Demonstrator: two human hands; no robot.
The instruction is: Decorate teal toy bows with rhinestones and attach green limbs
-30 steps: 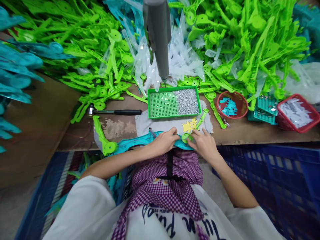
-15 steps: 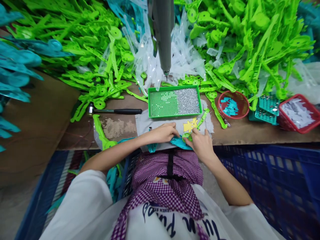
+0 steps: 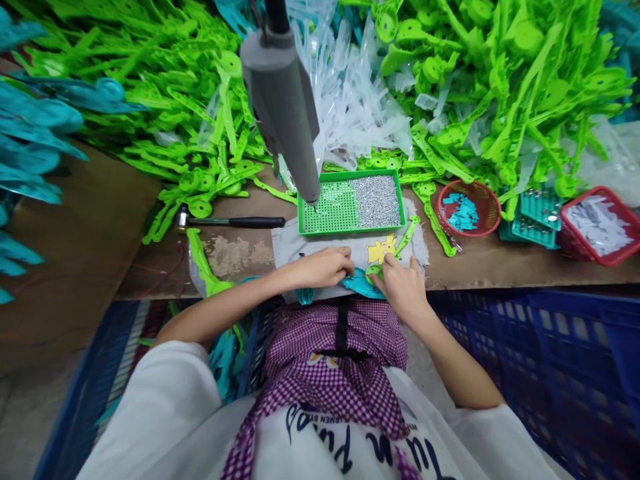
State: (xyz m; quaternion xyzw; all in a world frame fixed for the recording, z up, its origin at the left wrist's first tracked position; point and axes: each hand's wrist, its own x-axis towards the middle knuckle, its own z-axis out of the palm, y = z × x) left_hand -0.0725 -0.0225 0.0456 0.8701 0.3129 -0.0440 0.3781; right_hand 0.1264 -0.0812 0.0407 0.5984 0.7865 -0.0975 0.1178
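Working at the near edge of the surface [image 3: 475,268], over a grey cloth [image 3: 290,243], with both grips near each other. With the left grip [image 3: 324,265] curled over the blue part [image 3: 363,287], at the left end of its bare stretch, fingertips bunched; cannot tell whether clamped on it or merely resting. Running on beneath the left wrist, with a little more blue showing on the near side. With the right grip [image 3: 404,283] at the round end of the green part [image 3: 373,272], touching from the right, thumb and forefinger a little apart; cannot tell whether pinching or pressing down. Lying over the blue part, just left of the right thumb and apart from the left fingertips. Appearing to reach, past the right forefinger, up and right beside a yellow figure [image 3: 379,251] on the cloth. Farther off, facing a green tray [image 3: 350,233] with metal bits [image 3: 377,202] in its right half and a screwdriver [image 3: 283,107] pointing down over its left half. Flanked by a hammer [image 3: 257,222] on the left and a red basket [image 3: 487,205] of blue chips [image 3: 461,215] on the right, backed by a green heap [image 3: 170,100].
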